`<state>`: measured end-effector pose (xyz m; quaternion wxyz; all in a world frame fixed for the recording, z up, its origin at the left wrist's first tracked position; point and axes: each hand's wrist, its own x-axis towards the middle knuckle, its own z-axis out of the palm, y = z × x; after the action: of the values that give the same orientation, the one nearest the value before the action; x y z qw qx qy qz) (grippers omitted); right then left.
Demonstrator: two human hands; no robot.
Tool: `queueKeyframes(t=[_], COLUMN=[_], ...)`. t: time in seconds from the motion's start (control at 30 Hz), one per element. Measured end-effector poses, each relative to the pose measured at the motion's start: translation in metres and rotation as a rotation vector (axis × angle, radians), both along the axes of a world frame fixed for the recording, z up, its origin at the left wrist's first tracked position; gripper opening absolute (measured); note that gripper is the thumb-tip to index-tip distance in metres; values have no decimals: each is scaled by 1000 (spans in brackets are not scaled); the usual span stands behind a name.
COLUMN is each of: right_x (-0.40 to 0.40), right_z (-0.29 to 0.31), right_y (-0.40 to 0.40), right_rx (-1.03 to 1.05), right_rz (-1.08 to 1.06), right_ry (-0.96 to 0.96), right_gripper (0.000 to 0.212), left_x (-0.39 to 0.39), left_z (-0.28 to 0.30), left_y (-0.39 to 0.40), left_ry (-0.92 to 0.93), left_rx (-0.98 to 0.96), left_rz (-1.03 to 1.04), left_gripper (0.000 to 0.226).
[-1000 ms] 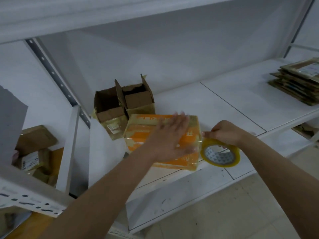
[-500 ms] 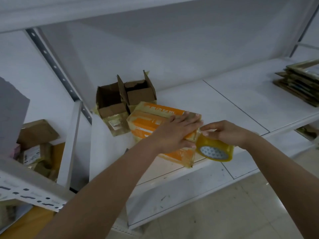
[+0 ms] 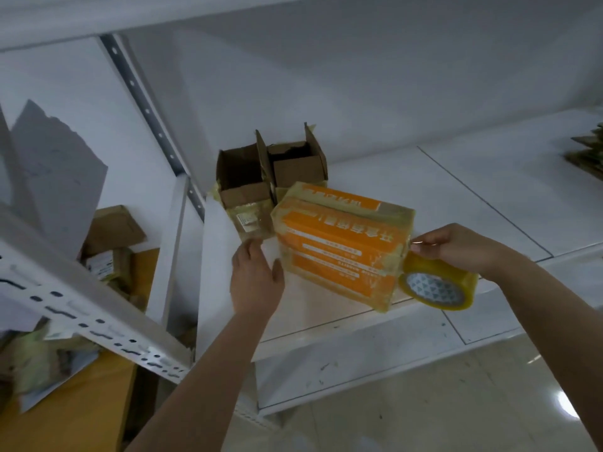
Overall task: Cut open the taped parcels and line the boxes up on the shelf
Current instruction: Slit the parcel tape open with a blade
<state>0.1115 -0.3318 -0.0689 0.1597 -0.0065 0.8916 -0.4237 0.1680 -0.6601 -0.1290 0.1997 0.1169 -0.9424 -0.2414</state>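
Note:
An orange parcel [image 3: 339, 246] wrapped in yellowish tape is tipped up on the white shelf [image 3: 456, 203], its printed face turned towards me. My left hand [image 3: 256, 277] is at its left edge, fingers straight, thumb against the box. My right hand [image 3: 456, 246] is at the parcel's right edge and grips a roll of yellow tape [image 3: 437, 283] that hangs below it, the tape running onto the box corner. Behind the parcel stand two opened brown cardboard boxes [image 3: 248, 187], side by side, flaps up.
A stack of flattened cartons [image 3: 587, 151] lies at the shelf's far right. A perforated metal rail [image 3: 85, 318] crosses the lower left, with more parcels [image 3: 111, 243] on a yellow surface behind it. A shelf upright [image 3: 153, 122] rises at left. Tiled floor lies below.
The parcel has been tipped up from lying flat onto its edge. My left hand moved from its top to its left side. My right hand with the tape roll stayed at the right end.

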Motion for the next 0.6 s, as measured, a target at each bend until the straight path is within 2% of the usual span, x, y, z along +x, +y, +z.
queueKeyframes(t=[0.1, 0.17, 0.27, 0.33, 0.4, 0.47, 0.53, 0.6], right_x=[-1, -1, 0, 1, 3, 5, 5, 6], right_z=[1, 2, 4, 5, 4, 2, 0, -1], right_y=[-1, -3, -5, -5, -5, -5, -5, -5], right_rx=[19, 22, 23, 20, 4, -14, -29, -50], right_rz=[4, 11, 7, 5, 6, 8, -4, -27], right_ry=[2, -3, -4, -3, -8, -12, -17, -31], right_gripper=[9, 7, 9, 12, 11, 9, 9, 10], left_x=[2, 2, -1, -2, -5, -5, -3, -3], left_z=[-23, -32, -36, -30, -15, 8, 42, 73], left_y=[-19, -23, -20, -24, -30, -28, -4, 34], left_ry=[-387, -568, -620, -600, -479, -182, 140, 300], left_rx=[-182, -222, -305, -241, -80, 94, 209, 248], left_rz=[102, 124, 115, 116, 141, 118, -25, -277], left_gripper=[45, 41, 33, 30, 21, 10, 12, 10])
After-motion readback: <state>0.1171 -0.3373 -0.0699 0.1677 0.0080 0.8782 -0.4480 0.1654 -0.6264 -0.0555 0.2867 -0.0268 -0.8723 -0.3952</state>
